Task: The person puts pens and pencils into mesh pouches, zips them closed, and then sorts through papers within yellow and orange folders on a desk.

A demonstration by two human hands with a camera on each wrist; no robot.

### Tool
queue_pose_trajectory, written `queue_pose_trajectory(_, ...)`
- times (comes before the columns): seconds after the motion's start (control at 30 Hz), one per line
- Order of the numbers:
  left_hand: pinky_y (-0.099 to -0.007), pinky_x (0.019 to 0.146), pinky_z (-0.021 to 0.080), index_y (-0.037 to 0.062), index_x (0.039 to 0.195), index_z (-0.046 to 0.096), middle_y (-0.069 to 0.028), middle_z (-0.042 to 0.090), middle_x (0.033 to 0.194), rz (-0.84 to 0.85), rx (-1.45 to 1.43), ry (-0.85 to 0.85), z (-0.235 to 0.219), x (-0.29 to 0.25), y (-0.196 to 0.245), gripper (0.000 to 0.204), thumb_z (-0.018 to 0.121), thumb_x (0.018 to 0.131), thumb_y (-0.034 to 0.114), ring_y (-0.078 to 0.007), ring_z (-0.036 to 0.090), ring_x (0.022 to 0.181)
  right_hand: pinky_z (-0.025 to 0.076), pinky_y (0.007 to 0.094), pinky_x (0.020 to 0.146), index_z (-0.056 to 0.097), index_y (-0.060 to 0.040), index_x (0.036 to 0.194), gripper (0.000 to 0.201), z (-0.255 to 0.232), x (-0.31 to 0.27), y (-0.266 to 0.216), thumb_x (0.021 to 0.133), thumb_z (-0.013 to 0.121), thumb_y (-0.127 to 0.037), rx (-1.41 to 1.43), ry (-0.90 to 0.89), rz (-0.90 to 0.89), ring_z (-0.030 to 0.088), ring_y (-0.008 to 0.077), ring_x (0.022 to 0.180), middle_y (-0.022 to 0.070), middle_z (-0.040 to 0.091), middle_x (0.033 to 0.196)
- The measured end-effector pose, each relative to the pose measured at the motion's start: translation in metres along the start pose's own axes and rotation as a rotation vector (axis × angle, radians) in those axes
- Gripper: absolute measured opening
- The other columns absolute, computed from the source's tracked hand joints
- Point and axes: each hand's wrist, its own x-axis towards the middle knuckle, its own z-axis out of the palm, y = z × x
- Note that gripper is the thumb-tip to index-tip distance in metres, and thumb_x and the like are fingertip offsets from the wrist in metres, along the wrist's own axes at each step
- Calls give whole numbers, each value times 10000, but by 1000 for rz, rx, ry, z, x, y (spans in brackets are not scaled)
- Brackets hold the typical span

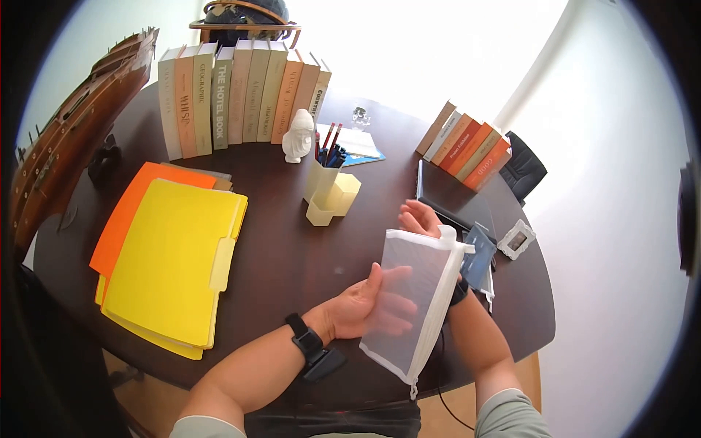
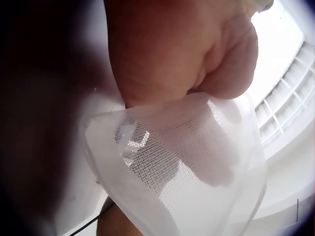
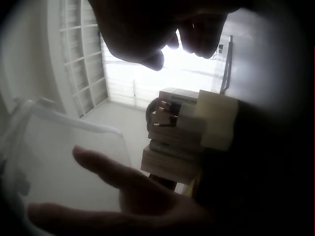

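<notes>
A white mesh pouch [image 1: 401,354] with a zipper along its right side is tilted above the table's near edge. Behind its mesh lie the spread fingers of my left hand [image 1: 354,310], with the thumb apart from them at the left edge; the left wrist view shows the pouch [image 2: 197,196] across the fingers of this hand [image 2: 167,54]. Beyond the pouch's top edge is my right hand [image 1: 420,217], fingers loosely bent and nothing seen in them; its forearm passes behind the pouch. In the right wrist view this hand [image 3: 142,34] is dark, at the top.
Yellow folders [image 1: 171,263] over orange ones lie at the left. A book row [image 1: 241,98], a white bust [image 1: 298,139] and a pen holder [image 1: 321,190] stand farther back. At the right are leaning books [image 1: 467,150], a blue pouch [image 1: 478,255] and a photo frame [image 1: 516,239].
</notes>
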Motion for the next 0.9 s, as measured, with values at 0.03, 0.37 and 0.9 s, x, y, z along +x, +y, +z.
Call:
queue_pose_trajectory(0.03,-514,959,556,256,1637,268,-139,684,1237,-10,-12,-8,-1,0,-1,840,299,970,766,-354,688,1092,547,311,946,552,18,1396,512,8,13,1,982,688,-251,-86,-26,-52,675,211,1098,149,656,1298)
queue_pose_trajectory(0.37,-491,938,576,260,1629,306,-107,716,1130,-42,12,-29,-3,3,-6,859,278,958,794,-321,712,1059,386,430,1173,392,119,1510,944,89,99,-10,922,707,-548,-399,-243,-168,451,379,1441,306,452,1531)
queue_pose_trajectory(0.9,-500,967,566,238,1630,327,-141,703,1135,-104,114,-117,11,-7,3,876,237,964,801,-321,701,1075,443,429,1081,619,84,1285,737,131,118,-25,903,706,-541,-564,-212,-178,546,371,1291,264,591,1342)
